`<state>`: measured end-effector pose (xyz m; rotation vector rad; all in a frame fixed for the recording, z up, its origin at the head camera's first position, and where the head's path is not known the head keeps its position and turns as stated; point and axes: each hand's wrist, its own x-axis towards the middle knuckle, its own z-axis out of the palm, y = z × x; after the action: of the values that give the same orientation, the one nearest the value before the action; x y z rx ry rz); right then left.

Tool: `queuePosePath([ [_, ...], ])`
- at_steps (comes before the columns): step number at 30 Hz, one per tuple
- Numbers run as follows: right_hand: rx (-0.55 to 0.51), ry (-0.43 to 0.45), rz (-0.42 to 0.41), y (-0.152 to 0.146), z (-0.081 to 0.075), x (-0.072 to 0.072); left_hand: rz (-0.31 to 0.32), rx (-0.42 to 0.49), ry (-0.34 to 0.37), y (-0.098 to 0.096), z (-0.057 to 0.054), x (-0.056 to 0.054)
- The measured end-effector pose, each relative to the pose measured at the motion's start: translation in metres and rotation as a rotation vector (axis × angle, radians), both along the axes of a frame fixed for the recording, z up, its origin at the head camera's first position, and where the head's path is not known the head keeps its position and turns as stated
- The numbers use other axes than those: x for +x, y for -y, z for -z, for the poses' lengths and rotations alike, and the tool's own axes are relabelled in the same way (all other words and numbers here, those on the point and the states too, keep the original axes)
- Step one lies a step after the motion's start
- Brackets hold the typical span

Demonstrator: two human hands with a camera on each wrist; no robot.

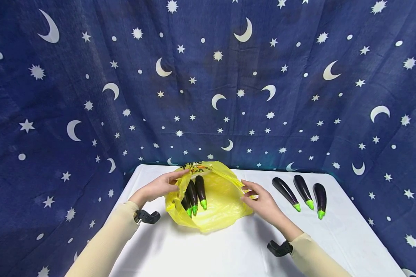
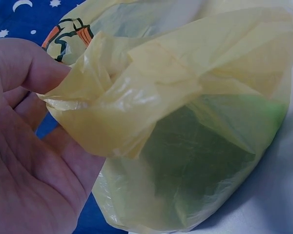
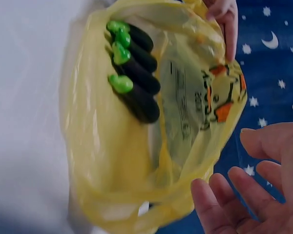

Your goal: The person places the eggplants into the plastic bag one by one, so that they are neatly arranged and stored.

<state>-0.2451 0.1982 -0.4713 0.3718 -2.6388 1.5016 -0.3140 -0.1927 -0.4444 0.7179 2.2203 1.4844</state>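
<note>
A yellow plastic bag [image 1: 225, 198] lies on its side, its mouth spread toward me. Several dark eggplants [image 3: 139, 73] with green stem ends rest side by side inside it; the head view shows part of the group, including one eggplant [image 1: 200, 188] at its right. My left hand [image 1: 158, 187] pinches the bag's left rim between thumb and fingers, as the left wrist view confirms. On the opposite side, my right hand [image 1: 263, 202] has its fingers extended and parted, with fingertips at the bag's right rim. Its palm [image 3: 288, 195] holds nothing.
To the right on the white-covered table [image 1: 339, 238] lie three more eggplants: one on the left [image 1: 286, 192], a middle one [image 1: 302, 188] and a right one [image 1: 320, 196]. A dark blue curtain [image 1: 201, 96] with moons and stars surrounds the table's back and sides.
</note>
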Motion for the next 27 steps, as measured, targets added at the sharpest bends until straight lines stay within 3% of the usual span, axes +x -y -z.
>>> queuePosePath([
  [9, 0.043, -0.08, 0.125, -0.043, 0.004, -0.005, 0.011, 0.01, 0.001, 0.0, 0.001, -0.001],
  [16, 0.098, -0.049, 0.191, -0.067, 0.008, -0.011, 0.004, 0.024, 0.016, 0.001, 0.001, 0.0],
  [27, 0.14, -0.047, 0.241, -0.096, 0.021, -0.017, -0.002, 0.014, -0.016, 0.001, 0.001, 0.0],
])
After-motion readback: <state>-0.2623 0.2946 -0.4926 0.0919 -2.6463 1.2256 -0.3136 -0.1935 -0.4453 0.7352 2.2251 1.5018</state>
